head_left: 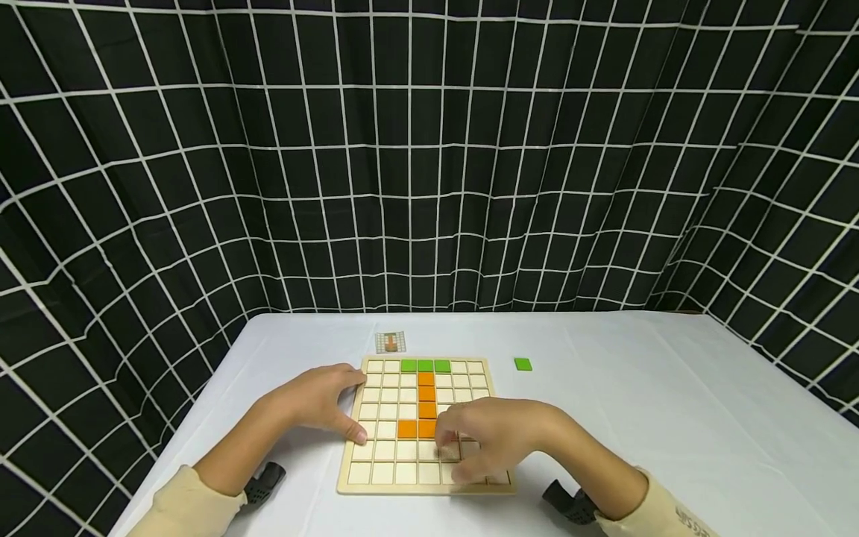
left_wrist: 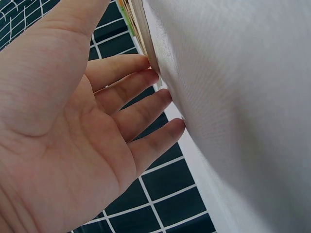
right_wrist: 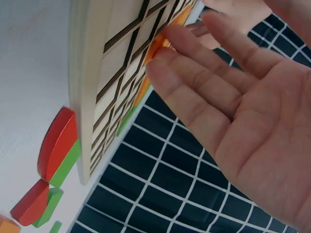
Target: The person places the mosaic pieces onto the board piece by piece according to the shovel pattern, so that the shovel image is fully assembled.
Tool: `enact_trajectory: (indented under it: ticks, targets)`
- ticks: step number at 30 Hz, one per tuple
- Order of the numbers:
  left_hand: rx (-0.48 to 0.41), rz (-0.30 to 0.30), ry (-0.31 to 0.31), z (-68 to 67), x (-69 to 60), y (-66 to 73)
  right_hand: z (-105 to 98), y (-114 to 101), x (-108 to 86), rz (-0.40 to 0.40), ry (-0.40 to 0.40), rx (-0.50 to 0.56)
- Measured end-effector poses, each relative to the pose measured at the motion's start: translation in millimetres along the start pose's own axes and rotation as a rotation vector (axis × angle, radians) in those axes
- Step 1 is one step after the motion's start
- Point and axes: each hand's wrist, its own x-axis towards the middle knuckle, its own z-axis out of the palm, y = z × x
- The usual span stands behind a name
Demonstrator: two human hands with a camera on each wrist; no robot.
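A wooden grid board lies on the white table. In its far row sit three green square tiles. Several orange square tiles run down the middle and turn left along one row. My left hand touches the board's left edge, thumb on the rim and fingers spread; the palm fills much of the left wrist view. Over the board's near right part hovers my right hand, hiding squares beneath it. In the right wrist view its fingertips are close to the orange tiles; contact is unclear.
A small printed card lies behind the board. One loose green tile rests to the right. In the right wrist view, red pieces with green sides stand beside the board edge. A black curtain with white grid lines surrounds the table.
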Motion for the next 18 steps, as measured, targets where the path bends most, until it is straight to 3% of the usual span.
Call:
enact_trajectory:
  ticks: [10,18]
  targets:
    - [0.009,0.026,0.007,0.3,0.6,-0.5,4.3,-6.6,0.9,0.078,0.031,-0.05]
    - [0.008,0.02,0.008,1.1,0.6,-1.5,5.1,-2.4,5.9,0.033,0.066,-0.094]
